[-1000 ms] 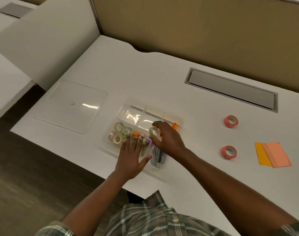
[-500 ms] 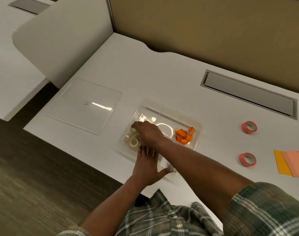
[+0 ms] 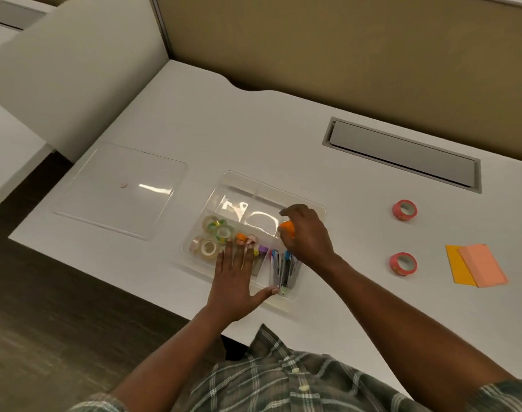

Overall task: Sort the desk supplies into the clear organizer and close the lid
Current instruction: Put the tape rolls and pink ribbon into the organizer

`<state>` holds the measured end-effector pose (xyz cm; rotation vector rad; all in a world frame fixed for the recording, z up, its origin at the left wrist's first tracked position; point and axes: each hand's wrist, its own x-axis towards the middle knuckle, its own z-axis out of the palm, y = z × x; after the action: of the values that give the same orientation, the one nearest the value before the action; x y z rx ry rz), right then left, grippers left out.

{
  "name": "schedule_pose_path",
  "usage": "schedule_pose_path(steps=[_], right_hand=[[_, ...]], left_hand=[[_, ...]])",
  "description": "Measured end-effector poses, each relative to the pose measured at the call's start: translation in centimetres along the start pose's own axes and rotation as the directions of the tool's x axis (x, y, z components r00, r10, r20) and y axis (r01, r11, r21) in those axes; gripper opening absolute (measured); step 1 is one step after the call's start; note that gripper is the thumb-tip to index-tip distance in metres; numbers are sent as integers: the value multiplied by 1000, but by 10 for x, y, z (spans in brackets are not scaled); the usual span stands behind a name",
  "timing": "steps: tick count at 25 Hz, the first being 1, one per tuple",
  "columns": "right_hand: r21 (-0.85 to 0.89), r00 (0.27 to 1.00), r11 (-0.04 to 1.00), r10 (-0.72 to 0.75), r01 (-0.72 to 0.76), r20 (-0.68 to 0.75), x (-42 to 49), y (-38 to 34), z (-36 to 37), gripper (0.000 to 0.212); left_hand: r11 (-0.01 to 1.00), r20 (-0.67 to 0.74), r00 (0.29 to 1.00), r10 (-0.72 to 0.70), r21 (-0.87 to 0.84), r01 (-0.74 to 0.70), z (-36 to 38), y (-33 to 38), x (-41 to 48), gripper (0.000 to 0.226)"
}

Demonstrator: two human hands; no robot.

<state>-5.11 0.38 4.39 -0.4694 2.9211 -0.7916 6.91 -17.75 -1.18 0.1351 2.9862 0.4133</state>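
The clear organizer (image 3: 233, 179) sits on the white desk in front of me. Its left compartment holds several pale tape rolls (image 3: 214, 237). Small coloured items (image 3: 255, 245) lie in the middle compartment, and staplers (image 3: 283, 270) fill the front right one. My left hand (image 3: 234, 278) lies flat with spread fingers on the organizer's front edge. My right hand (image 3: 306, 234) is over the right compartment, its fingers closed on an orange object (image 3: 287, 226). The clear lid (image 3: 120, 188) lies flat to the organizer's left.
Two red tape rolls (image 3: 404, 209) (image 3: 403, 264) and orange and pink sticky note pads (image 3: 477, 265) lie on the desk to the right. A grey cable hatch (image 3: 402, 156) is set into the desk behind. A tan partition stands at the back.
My right hand left the tape rolls in the left compartment and moved to the right one, where it now grips the orange object. My left hand stayed on the front edge.
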Motion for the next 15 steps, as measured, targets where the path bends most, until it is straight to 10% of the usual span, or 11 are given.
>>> schedule_pose_path(steps=[10,15], right_hand=[[-300,838,801,546,-517,14,-105,169,-54,69],[-200,829,812,560,-549,-1,-123,198,-60,46]], left_hand=[[996,-113,990,82,-12,-84,10,56,10,91],[983,-79,981,176,-44,-179,13,119,26,84]])
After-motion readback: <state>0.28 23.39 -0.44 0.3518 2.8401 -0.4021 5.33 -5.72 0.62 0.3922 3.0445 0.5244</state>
